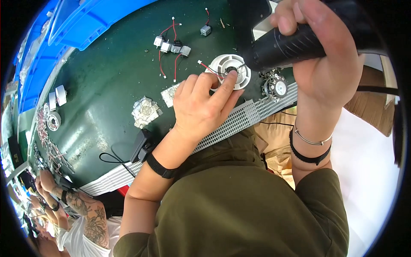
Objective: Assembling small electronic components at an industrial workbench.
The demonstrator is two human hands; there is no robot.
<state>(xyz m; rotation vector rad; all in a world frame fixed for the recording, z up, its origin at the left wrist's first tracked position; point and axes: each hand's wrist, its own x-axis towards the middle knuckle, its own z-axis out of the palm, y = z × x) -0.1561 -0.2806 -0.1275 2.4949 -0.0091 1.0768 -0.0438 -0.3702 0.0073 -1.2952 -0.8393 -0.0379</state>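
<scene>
My left hand (199,105) presses a white round plastic housing (245,80) onto the green bench, fingers closed at its near rim. Its index fingertip rests by a small dark part at the housing's centre. A red-and-black wire lead (204,65) with a white plug sticks out to the left. In my right hand (327,64) is a black electric screwdriver (284,48), tilted, its tip down at the middle of the housing. Just right of the housing sits a round assembly (275,87) with a pale centre disc.
Several small motors (171,46) with red wires lie beyond my left hand; another motor (206,30) is farther back. Small bags (145,112), a black device (143,143), white parts (61,95) and wire leads (53,150) lie leftward. Blue bins (81,30) line the far left. Another person's arm (87,210) works lower left.
</scene>
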